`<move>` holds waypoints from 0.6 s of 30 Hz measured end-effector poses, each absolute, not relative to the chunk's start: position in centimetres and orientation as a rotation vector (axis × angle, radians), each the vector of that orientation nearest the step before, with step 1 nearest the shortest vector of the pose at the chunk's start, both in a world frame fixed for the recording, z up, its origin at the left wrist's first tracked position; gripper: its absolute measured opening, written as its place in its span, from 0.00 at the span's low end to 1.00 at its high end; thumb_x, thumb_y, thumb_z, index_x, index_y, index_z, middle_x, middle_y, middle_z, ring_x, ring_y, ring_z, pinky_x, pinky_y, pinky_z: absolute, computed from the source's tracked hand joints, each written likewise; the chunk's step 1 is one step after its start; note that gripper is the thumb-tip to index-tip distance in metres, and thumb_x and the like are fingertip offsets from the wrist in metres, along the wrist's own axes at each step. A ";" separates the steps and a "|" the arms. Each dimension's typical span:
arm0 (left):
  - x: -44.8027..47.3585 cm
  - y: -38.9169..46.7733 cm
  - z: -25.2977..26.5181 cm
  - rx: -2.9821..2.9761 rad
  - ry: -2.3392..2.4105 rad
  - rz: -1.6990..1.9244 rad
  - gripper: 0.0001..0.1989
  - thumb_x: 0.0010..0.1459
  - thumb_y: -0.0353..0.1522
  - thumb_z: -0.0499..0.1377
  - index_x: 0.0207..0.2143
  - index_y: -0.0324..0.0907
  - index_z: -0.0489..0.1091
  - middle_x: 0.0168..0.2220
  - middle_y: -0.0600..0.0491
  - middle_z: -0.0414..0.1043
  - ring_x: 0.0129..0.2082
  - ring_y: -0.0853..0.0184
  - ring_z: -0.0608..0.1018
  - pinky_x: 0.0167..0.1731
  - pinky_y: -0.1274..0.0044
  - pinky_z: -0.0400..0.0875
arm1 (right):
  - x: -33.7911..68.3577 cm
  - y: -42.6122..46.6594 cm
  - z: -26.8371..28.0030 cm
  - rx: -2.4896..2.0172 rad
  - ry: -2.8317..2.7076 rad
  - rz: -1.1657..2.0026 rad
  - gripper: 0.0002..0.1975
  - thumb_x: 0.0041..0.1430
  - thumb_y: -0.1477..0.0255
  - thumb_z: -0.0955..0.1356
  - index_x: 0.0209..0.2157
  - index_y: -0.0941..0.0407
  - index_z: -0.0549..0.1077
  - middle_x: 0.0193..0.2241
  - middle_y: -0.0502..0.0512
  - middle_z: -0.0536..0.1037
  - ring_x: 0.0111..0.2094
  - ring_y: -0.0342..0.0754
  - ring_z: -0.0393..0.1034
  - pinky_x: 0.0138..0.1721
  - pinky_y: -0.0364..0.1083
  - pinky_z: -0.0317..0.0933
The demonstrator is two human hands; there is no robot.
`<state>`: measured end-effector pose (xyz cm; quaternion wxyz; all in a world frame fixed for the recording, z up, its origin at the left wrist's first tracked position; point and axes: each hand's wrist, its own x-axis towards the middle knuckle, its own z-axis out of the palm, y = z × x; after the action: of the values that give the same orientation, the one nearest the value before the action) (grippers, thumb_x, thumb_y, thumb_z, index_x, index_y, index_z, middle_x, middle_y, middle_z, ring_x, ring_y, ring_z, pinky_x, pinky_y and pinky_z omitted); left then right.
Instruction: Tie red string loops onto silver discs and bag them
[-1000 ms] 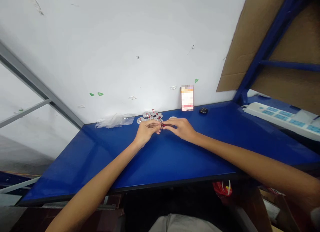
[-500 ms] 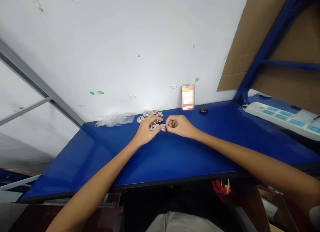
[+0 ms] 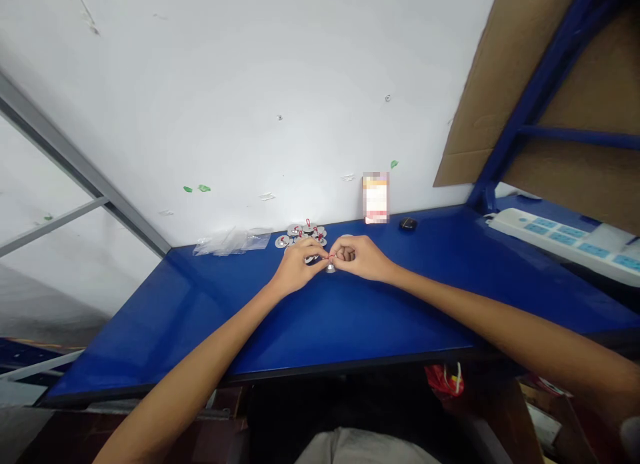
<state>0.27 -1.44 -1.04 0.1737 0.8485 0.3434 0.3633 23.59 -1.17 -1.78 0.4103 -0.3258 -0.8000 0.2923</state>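
While clear plastic bags [image 3: 231, 241] lie toward the left of the blue tabletop [image 3: 345, 324], a cluster of silver discs [image 3: 283, 243] with red loops sits beside them, partly behind your left hand [image 3: 297, 264]. Your left thumb and fingertips pinch together on a red cord [image 3: 331, 256], just above a small silver disc [image 3: 331, 269] between your hands. Your right hand [image 3: 367, 259] is clamped on that cord too. Further right are a blurred upright card [image 3: 376, 199], a small black object [image 3: 408, 225] and a white power strip [image 3: 565, 236].
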 end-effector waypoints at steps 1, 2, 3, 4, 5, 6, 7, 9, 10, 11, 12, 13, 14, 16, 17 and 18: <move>0.3 -1.5 -1.0 2.403 0.976 1.019 0.06 0.67 0.36 0.66 0.39 0.47 0.83 0.42 0.49 0.80 0.45 0.58 0.80 0.49 0.66 0.73 | 23.5 -1.2 -1.9 -0.819 -2.004 0.739 0.02 0.60 0.71 0.73 0.34 0.55 0.80 0.25 0.48 0.77 0.24 0.42 0.69 0.27 0.41 0.62; 0.3 -1.5 -0.9 2.405 0.979 1.010 0.06 0.68 0.37 0.66 0.39 0.47 0.83 0.42 0.49 0.80 0.45 0.58 0.80 0.48 0.67 0.73 | 23.5 -1.2 -2.0 -0.818 -1.994 0.744 0.03 0.60 0.71 0.73 0.34 0.55 0.80 0.25 0.48 0.77 0.24 0.42 0.69 0.27 0.41 0.62; 0.3 -1.5 -0.9 2.412 0.980 0.997 0.06 0.68 0.37 0.65 0.39 0.47 0.82 0.43 0.49 0.80 0.45 0.58 0.80 0.48 0.67 0.73 | 23.4 -1.1 -2.1 -0.816 -1.988 0.752 0.03 0.61 0.70 0.73 0.34 0.55 0.79 0.25 0.48 0.77 0.24 0.42 0.69 0.27 0.42 0.62; 0.3 -1.5 -0.8 2.425 0.980 0.983 0.07 0.68 0.37 0.64 0.39 0.47 0.82 0.43 0.49 0.80 0.45 0.58 0.80 0.47 0.67 0.73 | 23.4 -1.1 -2.2 -0.815 -1.987 0.764 0.04 0.62 0.70 0.73 0.34 0.55 0.79 0.25 0.48 0.78 0.24 0.43 0.70 0.27 0.42 0.62; 0.2 -1.4 -0.8 2.445 0.980 0.970 0.07 0.69 0.37 0.64 0.39 0.46 0.82 0.43 0.49 0.80 0.45 0.58 0.80 0.47 0.67 0.72 | 23.4 -1.1 -2.2 -0.813 -1.992 0.779 0.04 0.62 0.69 0.73 0.35 0.55 0.79 0.25 0.48 0.78 0.24 0.43 0.71 0.27 0.42 0.63; 0.1 -1.3 -0.8 2.468 0.983 0.959 0.07 0.69 0.37 0.63 0.40 0.46 0.81 0.43 0.49 0.79 0.45 0.57 0.80 0.47 0.67 0.72 | 23.4 -1.0 -2.3 -0.811 -1.998 0.796 0.05 0.63 0.68 0.72 0.36 0.55 0.79 0.25 0.48 0.79 0.23 0.43 0.72 0.27 0.42 0.64; 0.0 -1.1 -0.8 2.489 0.992 0.951 0.08 0.70 0.37 0.62 0.40 0.46 0.81 0.43 0.48 0.79 0.45 0.57 0.79 0.48 0.67 0.72 | 23.4 -0.9 -2.3 -0.809 -2.002 0.810 0.05 0.65 0.68 0.72 0.37 0.55 0.79 0.26 0.49 0.79 0.23 0.43 0.74 0.27 0.42 0.65; -0.6 -0.5 -0.7 2.507 1.052 0.963 0.09 0.71 0.37 0.60 0.40 0.45 0.79 0.43 0.48 0.78 0.43 0.57 0.79 0.46 0.67 0.71 | 23.6 -0.7 -2.2 -0.813 -1.994 0.804 0.06 0.66 0.67 0.71 0.38 0.55 0.79 0.27 0.49 0.80 0.24 0.44 0.75 0.29 0.43 0.67; -1.1 -0.1 -0.7 2.504 1.105 0.984 0.09 0.72 0.37 0.59 0.40 0.44 0.77 0.42 0.48 0.78 0.42 0.58 0.78 0.45 0.67 0.71 | 23.8 -0.5 -2.2 -0.819 -1.986 0.777 0.07 0.67 0.67 0.71 0.39 0.55 0.79 0.27 0.50 0.81 0.25 0.45 0.76 0.30 0.43 0.68; -1.7 0.5 -0.6 2.494 1.167 1.013 0.09 0.72 0.37 0.58 0.40 0.44 0.76 0.41 0.48 0.77 0.40 0.59 0.78 0.44 0.68 0.70 | 24.0 -0.2 -2.2 -0.830 -1.979 0.735 0.07 0.67 0.67 0.71 0.39 0.55 0.79 0.28 0.50 0.81 0.26 0.45 0.76 0.30 0.44 0.69; -2.4 1.1 -0.6 2.480 1.236 1.046 0.09 0.72 0.36 0.57 0.39 0.43 0.75 0.40 0.48 0.76 0.39 0.60 0.77 0.43 0.69 0.70 | 24.3 0.0 -2.2 -0.844 -1.976 0.682 0.06 0.67 0.67 0.70 0.38 0.55 0.80 0.29 0.51 0.81 0.27 0.46 0.76 0.31 0.44 0.69; -3.2 1.8 -0.6 2.467 1.305 1.075 0.08 0.71 0.35 0.57 0.38 0.43 0.73 0.39 0.48 0.75 0.38 0.60 0.76 0.43 0.69 0.69 | 24.6 0.3 -2.2 -0.859 -1.981 0.626 0.06 0.67 0.68 0.70 0.38 0.55 0.80 0.30 0.52 0.82 0.28 0.46 0.76 0.32 0.45 0.69; -4.1 2.5 -0.6 2.451 1.369 1.103 0.07 0.70 0.34 0.58 0.37 0.43 0.72 0.38 0.48 0.75 0.38 0.60 0.76 0.42 0.69 0.69 | 24.9 0.5 -2.3 -0.875 -1.990 0.567 0.05 0.66 0.69 0.70 0.38 0.54 0.80 0.31 0.52 0.82 0.29 0.46 0.76 0.32 0.45 0.69; -6.0 3.8 -0.7 2.404 1.494 1.126 0.05 0.68 0.32 0.59 0.36 0.43 0.71 0.37 0.48 0.75 0.38 0.59 0.76 0.42 0.69 0.68 | 25.4 1.0 -2.5 -0.893 -2.028 0.450 0.05 0.66 0.71 0.70 0.38 0.54 0.80 0.33 0.53 0.83 0.31 0.47 0.76 0.34 0.46 0.69; -6.8 4.4 -0.8 2.375 1.548 1.122 0.05 0.68 0.31 0.59 0.36 0.43 0.71 0.37 0.48 0.75 0.38 0.59 0.76 0.41 0.69 0.68 | 25.6 1.1 -2.5 -0.901 -2.055 0.393 0.05 0.67 0.72 0.69 0.39 0.53 0.79 0.34 0.53 0.83 0.31 0.47 0.76 0.35 0.46 0.69; -7.6 4.9 -0.9 2.350 1.588 1.112 0.05 0.67 0.31 0.59 0.36 0.43 0.71 0.37 0.48 0.75 0.37 0.59 0.76 0.41 0.69 0.68 | 25.8 1.2 -2.6 -0.907 -2.086 0.335 0.05 0.67 0.72 0.69 0.39 0.53 0.79 0.35 0.53 0.83 0.32 0.47 0.76 0.36 0.46 0.69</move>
<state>-7.58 4.86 -0.86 0.0477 0.7705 0.5207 0.3647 25.83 1.22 -2.60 0.4090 -0.3600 -0.8279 0.1331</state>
